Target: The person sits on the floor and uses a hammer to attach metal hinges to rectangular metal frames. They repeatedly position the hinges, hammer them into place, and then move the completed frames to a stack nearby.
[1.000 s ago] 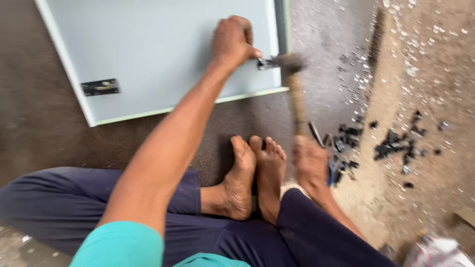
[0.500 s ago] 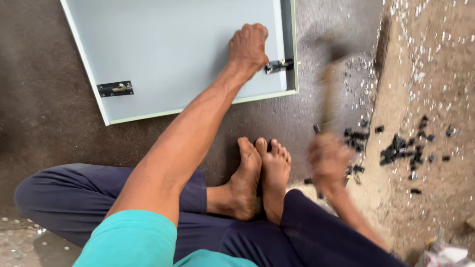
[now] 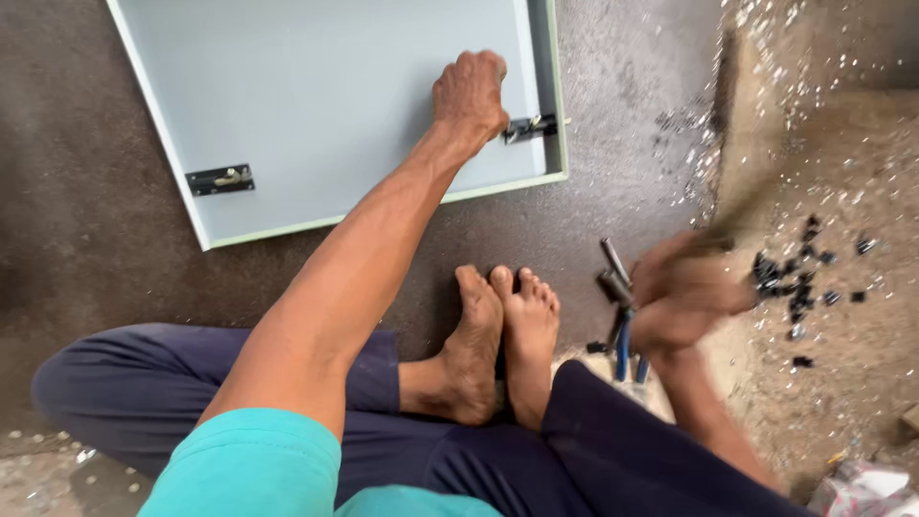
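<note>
A pale grey-green metal panel (image 3: 316, 105) lies flat on the dark floor. My left hand (image 3: 469, 91) rests on it as a closed fist, gripping the left end of a small metal bolt latch (image 3: 532, 126) near the panel's right rim. My right hand (image 3: 684, 297) is blurred by motion, low at the right and well away from the panel. It grips the wooden handle of a hammer (image 3: 742, 213), which slants up to the right; the hammer's head is too blurred to make out.
A second latch (image 3: 220, 179) sits near the panel's left edge. Blue-handled pliers (image 3: 620, 321) lie by my right hand. Several small black pieces (image 3: 804, 273) are scattered on the sandy ground at right. My crossed bare feet (image 3: 498, 335) are in front of me.
The hammer was at the latch a second ago. It has since swung away to the right and down with my right hand. My left hand has stayed at the latch.
</note>
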